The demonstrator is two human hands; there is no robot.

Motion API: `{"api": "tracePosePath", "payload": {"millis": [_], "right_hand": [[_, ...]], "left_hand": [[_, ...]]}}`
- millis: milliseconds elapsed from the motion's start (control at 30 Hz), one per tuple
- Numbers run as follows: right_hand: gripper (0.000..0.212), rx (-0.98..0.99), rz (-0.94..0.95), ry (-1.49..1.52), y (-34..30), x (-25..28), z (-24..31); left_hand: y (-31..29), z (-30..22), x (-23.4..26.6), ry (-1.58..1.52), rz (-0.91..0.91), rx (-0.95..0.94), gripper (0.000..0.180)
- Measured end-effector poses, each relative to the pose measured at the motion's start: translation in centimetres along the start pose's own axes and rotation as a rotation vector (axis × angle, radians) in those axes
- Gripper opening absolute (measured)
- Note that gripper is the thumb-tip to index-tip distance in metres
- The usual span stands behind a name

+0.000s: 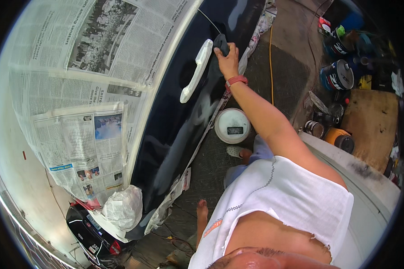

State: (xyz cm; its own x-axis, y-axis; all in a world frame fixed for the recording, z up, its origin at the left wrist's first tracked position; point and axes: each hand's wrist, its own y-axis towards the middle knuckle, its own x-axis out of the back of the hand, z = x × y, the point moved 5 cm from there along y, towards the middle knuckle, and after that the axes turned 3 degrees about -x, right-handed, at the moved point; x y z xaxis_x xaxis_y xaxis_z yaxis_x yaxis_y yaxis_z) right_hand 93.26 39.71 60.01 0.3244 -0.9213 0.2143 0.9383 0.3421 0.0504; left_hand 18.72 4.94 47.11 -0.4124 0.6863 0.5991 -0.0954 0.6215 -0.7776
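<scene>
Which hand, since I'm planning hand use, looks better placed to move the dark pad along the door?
Probably the right: the right hand holds the dark pad at the door, beside the white handle. The left hand cannot be made out clearly.

Dark pad (220, 43) partly covered by right hand (229, 62); underside hidden. Bare limb (202, 216) beside shirt (296, 186): hand or foot, cannot tell; remainder behind shirt. Dark door (173, 125) and newspaper (105, 36) cut off at upper edge, smallest print unreadable. Clutter (367, 60) near right rim blurred, lost in shadow. Shirt cut by lower edge.
</scene>
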Motion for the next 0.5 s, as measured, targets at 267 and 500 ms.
{"api": "tracePosePath", "payload": {"millis": [267,500], "right_hand": [[0.039,0.542,0.168,-0.122,6.4,2.6,10.0],[0.035,0.758,0.297,-0.250,6.8,2.1,15.3]], "left_hand": [[0.5,-22.2,3.1,-0.317,-0.094,-0.223,0.055],[-0.5,-24.9,0.3,-0.316,-0.106,-0.189,0.052]]}}
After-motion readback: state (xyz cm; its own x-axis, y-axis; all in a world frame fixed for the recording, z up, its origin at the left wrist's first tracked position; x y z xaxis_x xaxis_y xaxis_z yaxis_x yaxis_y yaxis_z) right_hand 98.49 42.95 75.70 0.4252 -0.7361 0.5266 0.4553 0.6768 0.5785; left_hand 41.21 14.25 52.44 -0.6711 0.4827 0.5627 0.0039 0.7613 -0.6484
